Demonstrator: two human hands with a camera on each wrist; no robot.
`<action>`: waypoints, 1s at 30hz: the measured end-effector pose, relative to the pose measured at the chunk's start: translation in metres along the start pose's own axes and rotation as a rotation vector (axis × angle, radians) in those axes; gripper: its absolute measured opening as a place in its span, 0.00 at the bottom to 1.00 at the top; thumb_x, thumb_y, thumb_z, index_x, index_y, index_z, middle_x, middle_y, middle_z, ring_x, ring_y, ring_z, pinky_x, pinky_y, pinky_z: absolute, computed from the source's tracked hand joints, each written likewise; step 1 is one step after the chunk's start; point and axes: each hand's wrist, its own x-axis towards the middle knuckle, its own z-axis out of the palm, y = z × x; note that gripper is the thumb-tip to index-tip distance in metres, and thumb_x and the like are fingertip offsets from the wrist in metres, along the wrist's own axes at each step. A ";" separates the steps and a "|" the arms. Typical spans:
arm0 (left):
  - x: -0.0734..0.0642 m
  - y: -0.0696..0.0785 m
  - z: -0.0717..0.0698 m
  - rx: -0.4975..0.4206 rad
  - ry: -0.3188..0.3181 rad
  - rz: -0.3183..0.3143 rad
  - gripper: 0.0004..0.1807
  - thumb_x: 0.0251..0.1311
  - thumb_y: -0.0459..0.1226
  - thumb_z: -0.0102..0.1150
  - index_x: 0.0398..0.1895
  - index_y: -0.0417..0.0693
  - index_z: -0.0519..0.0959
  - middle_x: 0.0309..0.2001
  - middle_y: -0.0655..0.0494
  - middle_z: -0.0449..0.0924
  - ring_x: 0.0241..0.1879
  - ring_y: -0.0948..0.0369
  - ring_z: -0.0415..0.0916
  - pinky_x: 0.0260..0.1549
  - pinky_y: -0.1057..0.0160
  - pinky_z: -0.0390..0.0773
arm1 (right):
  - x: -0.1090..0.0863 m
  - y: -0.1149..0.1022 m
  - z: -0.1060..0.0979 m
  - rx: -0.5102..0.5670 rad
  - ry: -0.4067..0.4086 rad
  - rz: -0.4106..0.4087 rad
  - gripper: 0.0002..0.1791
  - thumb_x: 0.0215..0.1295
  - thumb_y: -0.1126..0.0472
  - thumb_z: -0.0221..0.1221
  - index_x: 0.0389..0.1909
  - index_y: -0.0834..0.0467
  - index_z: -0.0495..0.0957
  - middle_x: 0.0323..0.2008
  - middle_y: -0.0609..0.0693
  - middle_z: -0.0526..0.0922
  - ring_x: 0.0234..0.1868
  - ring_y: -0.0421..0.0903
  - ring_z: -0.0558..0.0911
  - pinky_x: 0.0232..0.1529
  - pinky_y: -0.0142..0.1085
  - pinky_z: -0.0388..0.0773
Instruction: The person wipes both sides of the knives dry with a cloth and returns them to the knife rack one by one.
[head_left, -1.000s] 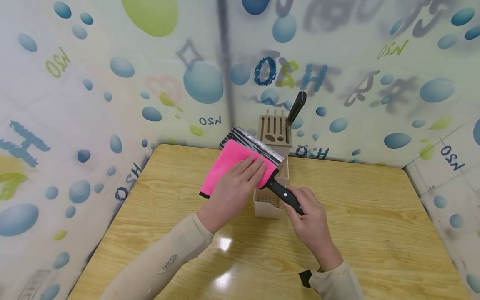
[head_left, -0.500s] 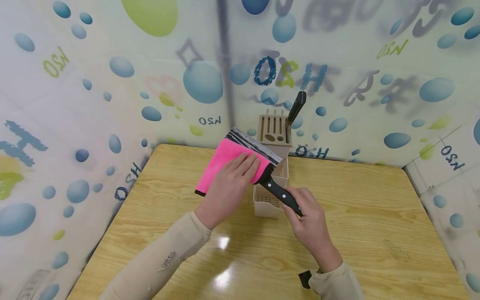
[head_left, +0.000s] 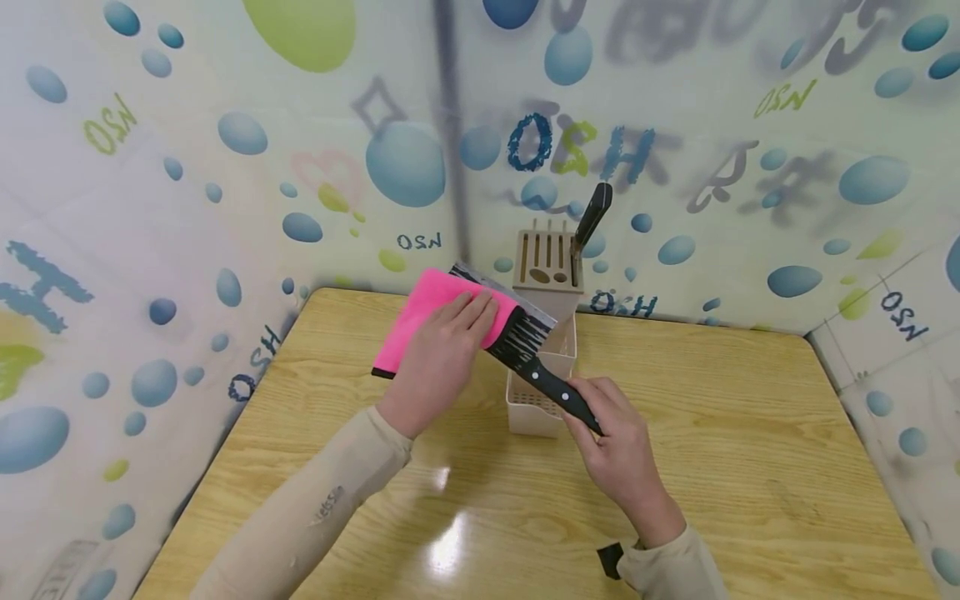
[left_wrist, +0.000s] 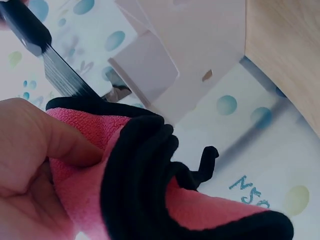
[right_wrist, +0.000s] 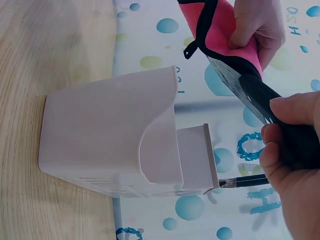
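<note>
My right hand (head_left: 621, 446) grips the black riveted handle of a cleaver (head_left: 561, 388), its broad blade pointing up and left above the table. The left hand (head_left: 435, 358) holds a pink cloth (head_left: 426, 302) with black edging against the blade, fingers laid over it from above. In the left wrist view, the thumb presses into the folded cloth (left_wrist: 220, 207) while part of the blade (left_wrist: 70, 77) shows beyond it. The cloth hides most of the blade's far end. Bare striped metal shows near the handle.
Behind the cleaver stands a beige knife holder (head_left: 549, 287) with slots on top. A second black-handled knife (head_left: 596, 215) sits in its right slot. The holder's perforated front basket (head_left: 534, 419) faces me. Patterned walls (head_left: 337, 167) border the wooden table (head_left: 735, 433).
My left hand and the cloth have slid left along the blade, away from the handle, baring more metal there. The blade has dipped slightly; the right hand keeps its grip.
</note>
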 end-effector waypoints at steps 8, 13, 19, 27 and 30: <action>0.007 -0.016 -0.002 -0.024 -0.058 -0.073 0.28 0.63 0.22 0.56 0.69 0.36 0.76 0.67 0.42 0.77 0.65 0.46 0.77 0.68 0.51 0.75 | -0.001 -0.001 -0.002 -0.023 -0.004 -0.009 0.23 0.53 0.79 0.72 0.52 0.67 0.83 0.43 0.55 0.84 0.40 0.45 0.83 0.47 0.21 0.79; 0.008 -0.025 -0.002 -0.040 -0.049 -0.099 0.29 0.61 0.20 0.55 0.68 0.35 0.76 0.67 0.41 0.77 0.66 0.46 0.76 0.68 0.52 0.74 | -0.001 -0.001 -0.004 -0.010 -0.008 -0.017 0.25 0.52 0.80 0.71 0.53 0.67 0.83 0.44 0.55 0.84 0.40 0.45 0.83 0.49 0.19 0.78; 0.007 -0.032 -0.001 -0.041 -0.039 -0.123 0.29 0.61 0.20 0.55 0.68 0.34 0.75 0.68 0.41 0.76 0.66 0.47 0.76 0.69 0.52 0.73 | 0.000 -0.001 -0.004 -0.004 -0.006 -0.056 0.29 0.48 0.82 0.72 0.55 0.66 0.82 0.44 0.55 0.84 0.40 0.46 0.83 0.45 0.25 0.81; 0.005 -0.022 0.001 -0.016 -0.047 -0.099 0.27 0.66 0.22 0.54 0.69 0.38 0.75 0.68 0.44 0.77 0.66 0.48 0.76 0.67 0.52 0.76 | 0.001 -0.002 -0.002 -0.017 -0.004 -0.060 0.26 0.52 0.80 0.71 0.54 0.67 0.82 0.44 0.55 0.84 0.39 0.45 0.82 0.40 0.29 0.82; 0.005 -0.015 0.002 -0.008 -0.035 -0.069 0.26 0.68 0.23 0.55 0.69 0.38 0.76 0.67 0.44 0.77 0.66 0.47 0.77 0.67 0.51 0.76 | 0.000 -0.002 -0.001 -0.023 -0.004 -0.051 0.25 0.53 0.79 0.71 0.53 0.67 0.82 0.43 0.55 0.84 0.38 0.45 0.82 0.40 0.29 0.82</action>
